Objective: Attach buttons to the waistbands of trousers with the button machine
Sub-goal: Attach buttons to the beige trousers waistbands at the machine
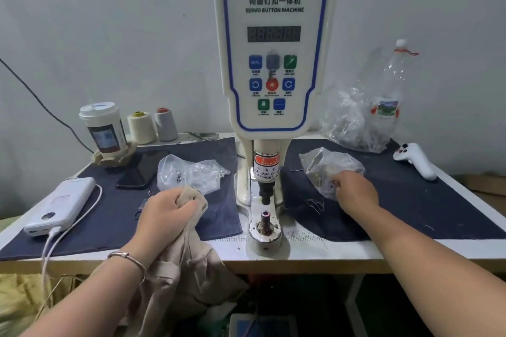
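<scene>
The white servo button machine (273, 63) stands at the table's middle, its lower die (265, 217) bare under the punch. My left hand (164, 213) grips the waistband of beige trousers (191, 262), just left of the die; the rest of the cloth hangs over the table's front edge. My right hand (353, 191) reaches into a clear plastic bag of buttons (325, 164) right of the machine, fingers curled at its opening. Whether a button is pinched there is hidden.
A second clear bag (189, 172) lies left of the machine. A phone (139, 169), a power bank (60, 205) with cable, a cup (102, 128) and two thread cones (152, 126) stand at the left. A larger plastic bag (358, 123), bottle and white controller (416, 159) sit at the right.
</scene>
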The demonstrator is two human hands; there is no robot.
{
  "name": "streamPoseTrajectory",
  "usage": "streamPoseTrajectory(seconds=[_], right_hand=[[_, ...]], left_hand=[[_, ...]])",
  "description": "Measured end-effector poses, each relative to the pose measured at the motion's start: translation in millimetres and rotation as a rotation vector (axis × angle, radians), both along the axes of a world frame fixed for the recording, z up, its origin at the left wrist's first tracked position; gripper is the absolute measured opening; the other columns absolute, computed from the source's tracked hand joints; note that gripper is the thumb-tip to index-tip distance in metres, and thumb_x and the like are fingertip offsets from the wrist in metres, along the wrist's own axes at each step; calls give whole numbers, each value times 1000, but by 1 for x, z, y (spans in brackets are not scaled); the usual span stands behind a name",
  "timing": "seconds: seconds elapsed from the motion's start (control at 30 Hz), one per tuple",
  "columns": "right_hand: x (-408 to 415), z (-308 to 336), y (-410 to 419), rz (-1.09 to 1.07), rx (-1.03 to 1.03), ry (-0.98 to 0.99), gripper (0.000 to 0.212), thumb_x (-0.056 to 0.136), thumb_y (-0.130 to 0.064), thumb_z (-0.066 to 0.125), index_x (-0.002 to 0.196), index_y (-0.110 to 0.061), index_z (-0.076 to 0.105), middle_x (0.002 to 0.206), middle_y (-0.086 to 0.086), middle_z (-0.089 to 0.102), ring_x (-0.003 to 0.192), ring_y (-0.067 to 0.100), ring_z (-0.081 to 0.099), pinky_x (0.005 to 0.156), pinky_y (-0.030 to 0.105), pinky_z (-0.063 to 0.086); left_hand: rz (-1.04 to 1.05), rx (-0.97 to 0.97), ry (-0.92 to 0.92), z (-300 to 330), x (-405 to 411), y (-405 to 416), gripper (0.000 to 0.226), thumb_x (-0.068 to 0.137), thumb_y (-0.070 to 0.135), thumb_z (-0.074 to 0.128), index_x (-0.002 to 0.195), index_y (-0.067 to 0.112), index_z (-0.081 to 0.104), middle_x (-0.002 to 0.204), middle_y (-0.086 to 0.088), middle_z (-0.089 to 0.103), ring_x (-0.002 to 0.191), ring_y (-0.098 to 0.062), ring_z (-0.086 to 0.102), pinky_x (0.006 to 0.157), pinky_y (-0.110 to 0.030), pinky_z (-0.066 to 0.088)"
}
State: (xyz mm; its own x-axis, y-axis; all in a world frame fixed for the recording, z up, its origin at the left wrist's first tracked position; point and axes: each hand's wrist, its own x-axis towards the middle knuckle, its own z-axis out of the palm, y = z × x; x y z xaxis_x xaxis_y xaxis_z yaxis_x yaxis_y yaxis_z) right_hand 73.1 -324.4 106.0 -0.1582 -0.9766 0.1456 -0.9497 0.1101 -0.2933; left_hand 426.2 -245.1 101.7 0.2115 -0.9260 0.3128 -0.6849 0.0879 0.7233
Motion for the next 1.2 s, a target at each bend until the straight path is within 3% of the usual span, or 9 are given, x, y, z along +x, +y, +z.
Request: streamPoseTrajectory(seconds=[0.07,0.17,0.27,0.47,0.57,0.77,0.87,1.0,1.2], right_hand=[[1,-6,-8,-38,-2,-20,27,90,-8,47,86,-24,68,98,5,68,88,32,61,63,28,39],[3,-15,-14,-74,-48,-68,15,92,-28,57,90,-24,71,98,6,70,92,32,64,65,28,38],[4,-19,-16,-70,-78,-89,18,90,-40,62,86,-26,72,96,5,70,91,32,64,66,29,38],[4,-18,-11,-71,-96,-96,12,88,-29,65,79,-23,72,94,8,70,87,34,63,69,32,42],[4,-19,-11,-77,-122,-119,26,86,-28,68,62,-27,60,91,8,69,85,34,62,68,31,40],[5,-20,-10,-83,-165,-108,31,86,-22,66,62,-31,50,91,10,69,85,36,62,68,32,38],[8,-20,-12,-86,-173,-76,17,89,-19,62,73,-25,60,96,11,69,88,35,61,75,34,37],[7,-20,-15,-82,-152,-66,17,91,-14,56,76,-23,53,105,10,66,96,32,59,85,37,34],[5,-20,-16,-44,-87,-52,8,90,-15,61,94,-12,67,107,13,66,102,34,59,93,42,41]], left_hand=[[28,67,-19,-3,4,-11,35,81,14,67,53,14,46,50,9,42,57,-12,38,56,-30,34],[81,131,173,-15,13,-21,29,84,15,71,58,9,59,48,10,49,59,-14,46,57,-27,36],[79,127,240,-21,16,-24,17,84,17,72,68,11,70,52,12,58,62,-11,52,61,-26,41],[84,105,289,-22,18,-24,10,84,17,74,79,9,74,73,-3,68,70,-14,56,67,-27,43],[90,94,320,-23,19,-23,8,84,17,74,77,12,74,68,2,67,67,-11,55,64,-24,43],[100,85,314,-25,18,-23,19,83,18,74,75,1,69,59,7,57,59,-7,48,58,-22,40],[106,87,295,-25,19,-23,20,82,20,73,75,1,69,62,3,58,61,-10,49,61,-27,41],[113,80,285,-26,19,-23,22,83,21,73,78,0,70,66,-2,61,65,-12,51,63,-29,42],[119,91,283,-27,20,-23,25,83,24,73,81,0,70,69,-6,63,67,-15,52,64,-31,43]])
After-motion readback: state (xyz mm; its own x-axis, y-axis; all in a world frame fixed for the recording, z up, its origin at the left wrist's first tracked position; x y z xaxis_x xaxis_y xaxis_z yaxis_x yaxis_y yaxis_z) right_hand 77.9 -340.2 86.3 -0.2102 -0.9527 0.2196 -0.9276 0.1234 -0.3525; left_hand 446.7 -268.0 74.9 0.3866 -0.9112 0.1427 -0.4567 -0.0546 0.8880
